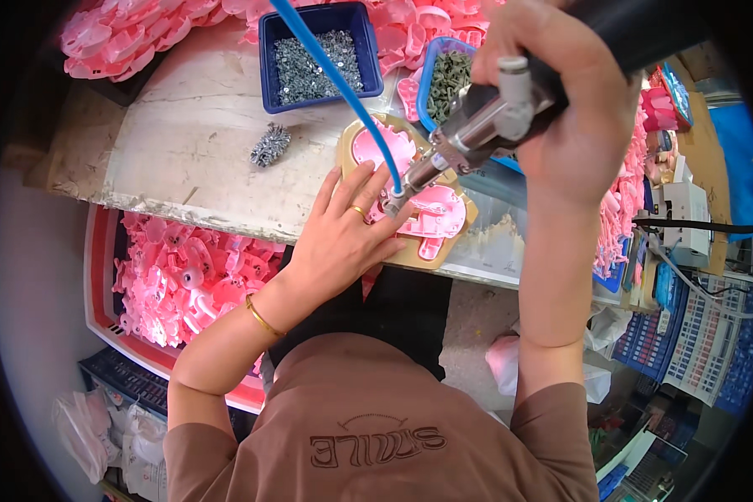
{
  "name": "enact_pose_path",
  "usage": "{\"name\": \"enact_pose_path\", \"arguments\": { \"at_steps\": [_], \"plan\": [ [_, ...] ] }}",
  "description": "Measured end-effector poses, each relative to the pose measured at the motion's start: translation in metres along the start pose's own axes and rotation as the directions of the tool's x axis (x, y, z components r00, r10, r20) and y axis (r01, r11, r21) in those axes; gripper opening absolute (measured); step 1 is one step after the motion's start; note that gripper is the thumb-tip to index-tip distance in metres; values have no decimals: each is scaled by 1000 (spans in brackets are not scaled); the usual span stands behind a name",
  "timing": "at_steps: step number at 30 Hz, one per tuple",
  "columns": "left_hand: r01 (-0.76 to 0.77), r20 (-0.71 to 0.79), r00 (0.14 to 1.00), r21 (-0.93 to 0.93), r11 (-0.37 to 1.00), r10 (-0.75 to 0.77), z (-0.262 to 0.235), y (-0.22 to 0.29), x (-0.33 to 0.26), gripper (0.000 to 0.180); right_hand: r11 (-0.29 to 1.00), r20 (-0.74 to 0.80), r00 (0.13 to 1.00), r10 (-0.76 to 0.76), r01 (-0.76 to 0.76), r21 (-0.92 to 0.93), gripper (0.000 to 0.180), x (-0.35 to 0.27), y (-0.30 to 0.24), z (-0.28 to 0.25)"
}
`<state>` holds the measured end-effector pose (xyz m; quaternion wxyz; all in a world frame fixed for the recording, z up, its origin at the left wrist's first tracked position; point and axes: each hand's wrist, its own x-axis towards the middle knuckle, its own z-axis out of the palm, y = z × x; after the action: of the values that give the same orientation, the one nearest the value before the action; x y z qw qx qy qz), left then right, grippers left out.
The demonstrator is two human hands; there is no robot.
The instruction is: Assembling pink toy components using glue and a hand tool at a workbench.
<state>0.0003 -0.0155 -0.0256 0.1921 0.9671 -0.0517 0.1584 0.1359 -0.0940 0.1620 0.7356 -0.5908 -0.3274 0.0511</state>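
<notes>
A pale, worn table (pixel 217 159) spans the scene, with a red-and-white bin (pixel 100 284) of pink plastic parts below its near left edge. A black-and-silver power tool (pixel 468 134) slants in from the far right, its metal tip over the tan board (pixel 408 256) at the table's near edge. The right hand (pixel 577 109) is wrapped around the tool's body, right of the board and raised above it. The left hand (pixel 347 230) lies with fingers spread across the board's left side. Two pink parts (pixel 439 209) sit on that board — just right of and beyond the left hand's fingers, left of the right hand. A dark blue tray (pixel 269 58) of small metal pieces stands farther off; a grey cluster (pixel 271 145) — smallest of all — lies left of the board.
</notes>
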Motion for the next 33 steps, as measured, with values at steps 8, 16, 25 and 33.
{"name": "enact_pose_path", "arguments": {
  "at_steps": [8, 16, 25, 33],
  "plan": [
    [7, -2, 1000, 1, 1000, -7, 1, -1, -1, 44, 993, 48, 992, -117, 118, -15, 58, 5, 11, -7],
    [-13, -35, 999, 50, 999, 15, 3, -1, -1, 46, 981, 37, 996, -83, 88, -173, 42, -13, 24, -7],
    [24, 56, 998, 70, 997, -28, 9, 1, -7, 43, 966, -198, 946, -257, 246, -80, 26, -29, 28, 16],
    [-28, -54, 998, 43, 999, 30, 4, 2, 0, 39, 968, -54, 967, -248, 244, -59, 28, 26, -22, -18]
  ]
}}
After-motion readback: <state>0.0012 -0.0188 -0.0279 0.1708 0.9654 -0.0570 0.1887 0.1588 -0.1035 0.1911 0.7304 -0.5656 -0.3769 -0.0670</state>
